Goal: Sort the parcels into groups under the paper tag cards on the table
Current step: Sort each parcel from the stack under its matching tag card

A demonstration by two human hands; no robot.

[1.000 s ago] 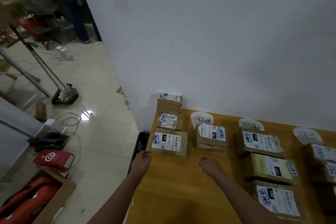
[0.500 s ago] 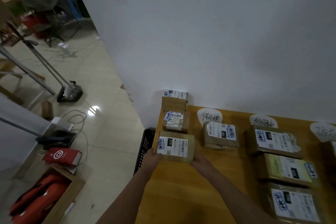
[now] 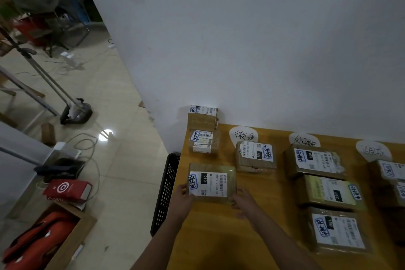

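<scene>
A brown parcel (image 3: 211,182) with a white label marked 010 lies near the left edge of the wooden table (image 3: 219,237). My left hand (image 3: 183,198) grips its near left corner and my right hand (image 3: 245,200) grips its near right corner. Behind it sit a smaller taped parcel (image 3: 203,141) and a boxed one (image 3: 202,116) against the wall. Three round paper tag cards lie along the back: the first (image 3: 243,135) with one parcel (image 3: 255,156) under it, the second (image 3: 303,139) with three parcels (image 3: 315,161), the third (image 3: 372,150) with parcels (image 3: 390,171) cut by the frame.
A black perforated crate (image 3: 166,190) stands on the floor against the table's left edge. On the tiled floor to the left are a red box (image 3: 68,189), a cardboard box with orange items (image 3: 43,237), cables and a stand base (image 3: 75,113). A white wall backs the table.
Both hands moved forward from the bare tabletop and took hold of the 010 parcel's near corners. The camera view shifted left and nearer.
</scene>
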